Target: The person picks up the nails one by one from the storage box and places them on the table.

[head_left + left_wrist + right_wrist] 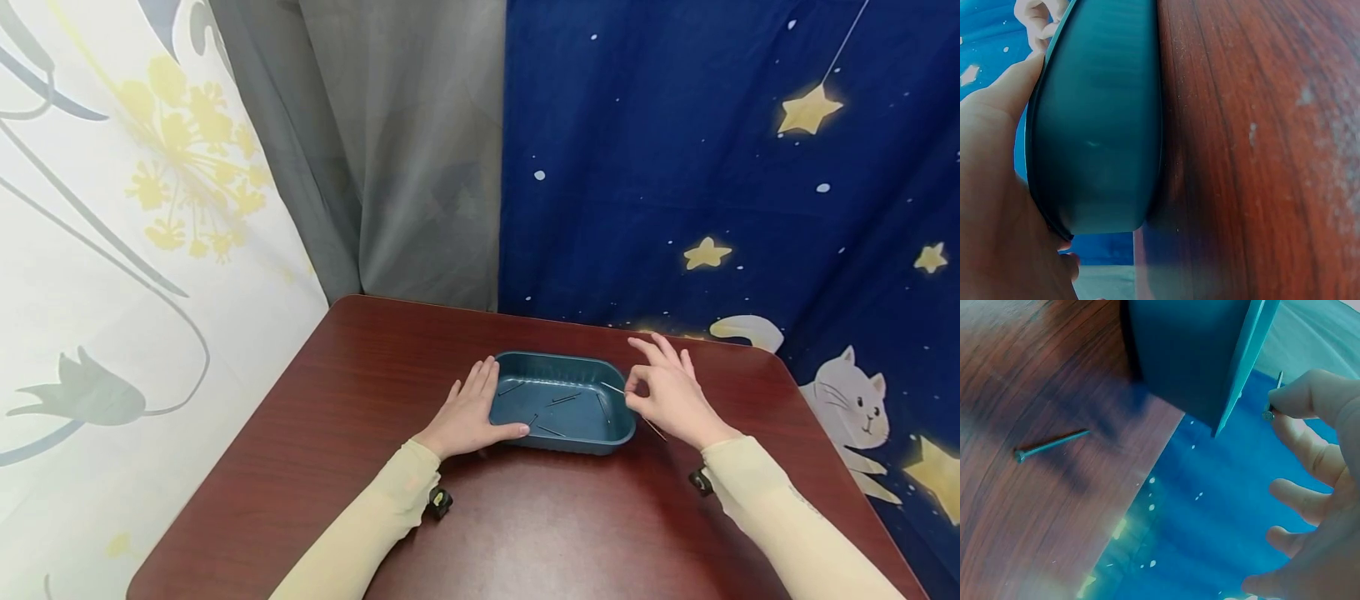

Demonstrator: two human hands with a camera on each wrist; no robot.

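Observation:
A dark teal plastic tray (577, 437) sits on the table with several nails (562, 400) scattered over its bottom. My left hand (471, 417) rests at its left front corner, fingers straight along the left rim and thumb laid on the front rim. Over the tray's right edge, my right hand (671, 396) pinches a nail (1280, 380) between thumb and forefinger, the other fingers spread. In the right wrist view the nail's head shows just below the fingertips. Another nail (1054, 447) lies on the table to the right of the tray, near the right hand.
The reddish-brown wooden table (555, 517) has rounded far corners. Behind it hang a grey curtain (435, 167) and a blue curtain (637, 167) with stars and a cat. A white patterned curtain (150, 333) hangs along the left side.

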